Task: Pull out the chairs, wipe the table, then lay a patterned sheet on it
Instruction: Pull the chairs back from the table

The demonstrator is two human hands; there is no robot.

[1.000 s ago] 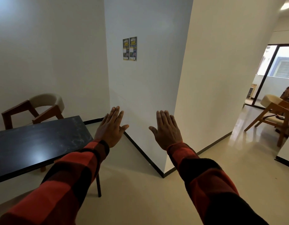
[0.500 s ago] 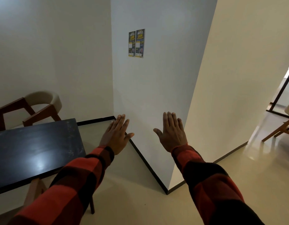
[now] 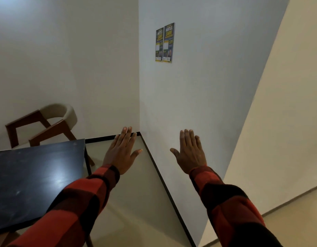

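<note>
1. The table point(image 3: 38, 177), dark-topped and glossy, sits at about 8 o'clock in my view, its near edge running off the left side; a pale glare lies on its surface and nothing stands on it that I can see.
2. A chair point(image 3: 47, 125) with a reddish wooden frame and a cream curved back stands at 9 o'clock, tucked in at the table's far side and close to the wall point(image 3: 65, 59) behind it.
3. Part of a second chair point(image 3: 6, 237) shows at 7 o'clock, under the table's near edge; only a bit of its wooden frame is visible.
4. My left hand point(image 3: 121, 154) hangs in the air at roughly 6 o'clock from the picture's middle, just right of the table's far corner, palm down, fingers straight and close together, thumb spread out to the right. It holds nothing and touches nothing.
5. My right hand point(image 3: 190, 155) is level with it at about 5 o'clock, well apart from the table, back facing me, fingers straight and together, thumb out to the left. It is also empty.
6. Both arms reach forward in red-and-black checked sleeves point(image 3: 230, 207).
7. Two small posters point(image 3: 165, 43) hang side by side at 12 o'clock on the jutting wall corner ahead.
8. A black skirting strip point(image 3: 164, 182) runs along the foot of that wall over the pale floor point(image 3: 136, 211).
</note>
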